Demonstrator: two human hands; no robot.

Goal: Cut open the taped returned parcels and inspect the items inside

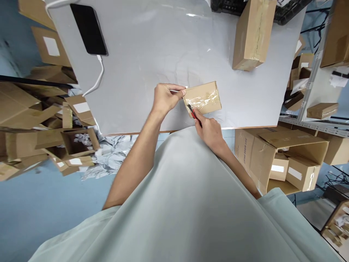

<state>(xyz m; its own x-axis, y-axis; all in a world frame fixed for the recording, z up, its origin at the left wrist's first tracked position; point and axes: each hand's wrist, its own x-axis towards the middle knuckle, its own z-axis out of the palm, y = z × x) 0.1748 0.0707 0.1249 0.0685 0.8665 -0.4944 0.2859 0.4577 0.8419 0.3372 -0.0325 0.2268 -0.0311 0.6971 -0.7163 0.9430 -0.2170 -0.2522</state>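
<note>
A small cardboard box (205,95) with shiny clear tape across its top lies on the table near the front edge, turned slightly. My left hand (167,96) pinches the box's upper left corner between thumb and fingers. In my right hand (210,129) is a red and black utility knife (193,112). Its dark tip touches the taped left end of the box, near the lower left corner. The fingers of my right hand are wrapped round the handle, which is partly hidden.
A taller taped box (252,40) stands at the back right beside a black object (229,6). A phone (89,29) with a white cable (99,76) lies at the left. Opened boxes (21,109) pile up left of the table; a large open carton (251,153) holding smaller boxes is at the right.
</note>
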